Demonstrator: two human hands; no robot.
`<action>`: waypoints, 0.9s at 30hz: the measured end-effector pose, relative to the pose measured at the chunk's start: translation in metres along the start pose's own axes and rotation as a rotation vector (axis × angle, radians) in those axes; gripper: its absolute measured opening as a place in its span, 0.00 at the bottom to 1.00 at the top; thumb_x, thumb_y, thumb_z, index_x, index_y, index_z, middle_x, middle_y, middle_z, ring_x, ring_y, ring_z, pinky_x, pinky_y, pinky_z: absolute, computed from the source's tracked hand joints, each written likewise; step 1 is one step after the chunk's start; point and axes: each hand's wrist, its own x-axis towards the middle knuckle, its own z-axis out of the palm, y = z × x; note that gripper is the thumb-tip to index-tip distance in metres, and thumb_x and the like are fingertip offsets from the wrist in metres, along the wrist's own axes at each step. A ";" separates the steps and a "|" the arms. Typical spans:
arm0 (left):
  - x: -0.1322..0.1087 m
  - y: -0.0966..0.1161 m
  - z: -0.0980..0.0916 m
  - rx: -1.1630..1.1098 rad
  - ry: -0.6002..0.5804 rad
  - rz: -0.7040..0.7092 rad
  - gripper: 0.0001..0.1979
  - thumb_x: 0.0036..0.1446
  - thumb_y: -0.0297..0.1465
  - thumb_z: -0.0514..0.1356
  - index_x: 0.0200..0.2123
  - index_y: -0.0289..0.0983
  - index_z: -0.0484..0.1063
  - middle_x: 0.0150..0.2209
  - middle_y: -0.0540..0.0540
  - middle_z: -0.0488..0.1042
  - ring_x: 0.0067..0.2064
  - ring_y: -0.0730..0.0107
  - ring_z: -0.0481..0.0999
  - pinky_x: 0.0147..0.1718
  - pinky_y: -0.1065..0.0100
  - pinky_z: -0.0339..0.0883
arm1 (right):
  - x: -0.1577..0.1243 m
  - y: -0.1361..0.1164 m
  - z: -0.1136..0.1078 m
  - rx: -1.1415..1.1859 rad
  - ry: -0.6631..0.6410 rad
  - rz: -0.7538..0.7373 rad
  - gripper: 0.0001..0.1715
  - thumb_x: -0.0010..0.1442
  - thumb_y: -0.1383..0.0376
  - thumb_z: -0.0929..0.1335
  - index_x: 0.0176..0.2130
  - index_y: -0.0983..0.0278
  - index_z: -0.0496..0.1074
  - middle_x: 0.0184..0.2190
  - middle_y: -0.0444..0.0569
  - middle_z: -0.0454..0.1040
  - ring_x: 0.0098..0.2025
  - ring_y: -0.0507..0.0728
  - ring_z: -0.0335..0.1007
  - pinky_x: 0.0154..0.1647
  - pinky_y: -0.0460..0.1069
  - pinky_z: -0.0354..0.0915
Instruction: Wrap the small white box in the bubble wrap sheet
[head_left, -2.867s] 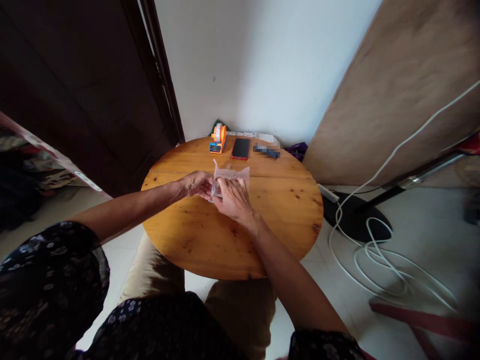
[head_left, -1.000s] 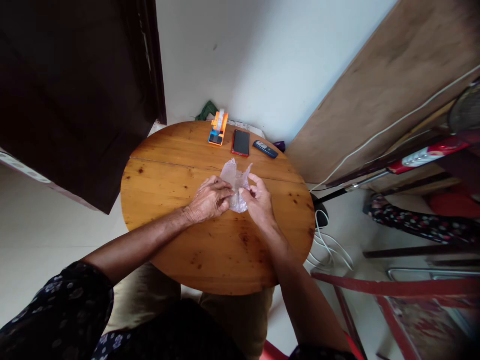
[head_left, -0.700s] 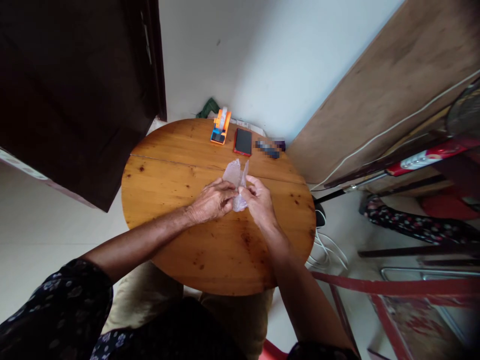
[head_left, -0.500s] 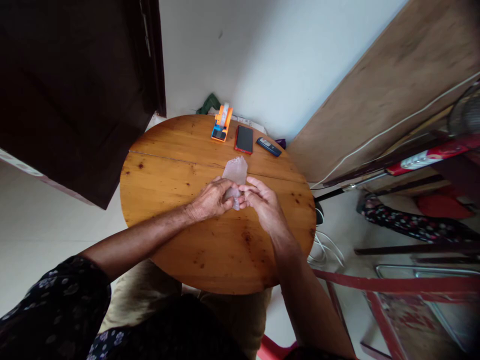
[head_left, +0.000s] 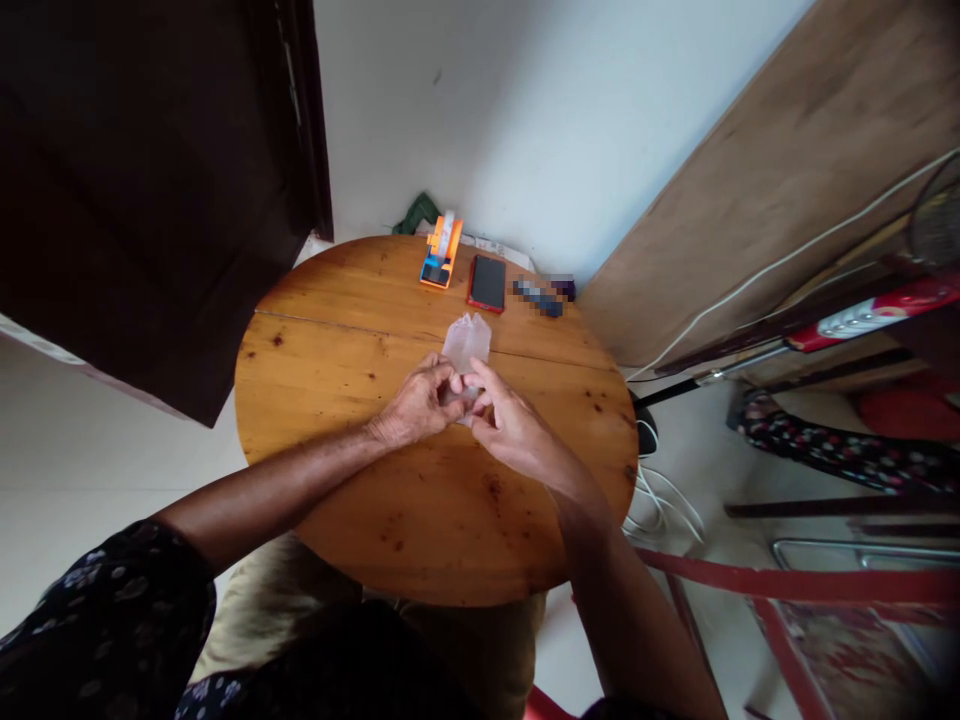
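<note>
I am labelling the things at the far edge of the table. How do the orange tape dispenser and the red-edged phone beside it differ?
The orange tape dispenser stands upright, with a white roll on top; the phone lies flat, dark screen up. The dispenser is orange with a blue base; the phone is black with a red rim. Both rest on the round wooden table, untouched by either hand.

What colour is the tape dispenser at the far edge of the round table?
Orange, with a blue base; the tape dispenser shows clearly in the head view.
</note>
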 end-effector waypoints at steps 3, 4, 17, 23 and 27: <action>-0.001 0.000 0.001 0.035 -0.009 0.005 0.08 0.50 0.24 0.66 0.30 0.37 0.68 0.34 0.50 0.66 0.33 0.73 0.67 0.32 0.70 0.62 | 0.000 0.001 -0.012 0.081 -0.081 -0.038 0.44 0.59 0.71 0.67 0.71 0.57 0.56 0.50 0.54 0.79 0.38 0.56 0.76 0.45 0.55 0.74; -0.001 0.001 0.001 0.047 -0.005 0.012 0.08 0.49 0.24 0.65 0.30 0.37 0.68 0.34 0.50 0.66 0.34 0.72 0.68 0.32 0.70 0.64 | 0.001 0.003 -0.016 0.123 -0.087 -0.040 0.42 0.60 0.70 0.66 0.70 0.57 0.58 0.50 0.53 0.80 0.38 0.55 0.76 0.45 0.54 0.73; -0.004 0.005 -0.004 0.248 -0.037 0.082 0.07 0.51 0.26 0.65 0.33 0.39 0.70 0.45 0.43 0.76 0.50 0.58 0.75 0.50 0.54 0.71 | 0.044 0.040 -0.029 0.082 0.171 -0.058 0.23 0.62 0.66 0.65 0.56 0.61 0.72 0.42 0.50 0.84 0.35 0.54 0.76 0.37 0.50 0.69; -0.004 0.007 -0.006 0.261 -0.093 0.056 0.07 0.53 0.27 0.64 0.36 0.40 0.70 0.47 0.43 0.78 0.49 0.58 0.76 0.49 0.54 0.71 | 0.049 0.046 -0.010 0.004 0.142 -0.122 0.26 0.63 0.69 0.63 0.58 0.57 0.72 0.44 0.48 0.83 0.46 0.57 0.79 0.52 0.56 0.71; -0.004 0.015 -0.009 0.337 -0.100 0.082 0.19 0.54 0.29 0.64 0.50 0.40 0.72 0.61 0.38 0.71 0.60 0.50 0.71 0.58 0.48 0.66 | 0.046 0.048 -0.006 -0.030 0.173 -0.147 0.25 0.63 0.70 0.63 0.57 0.57 0.73 0.44 0.49 0.82 0.48 0.59 0.78 0.57 0.59 0.70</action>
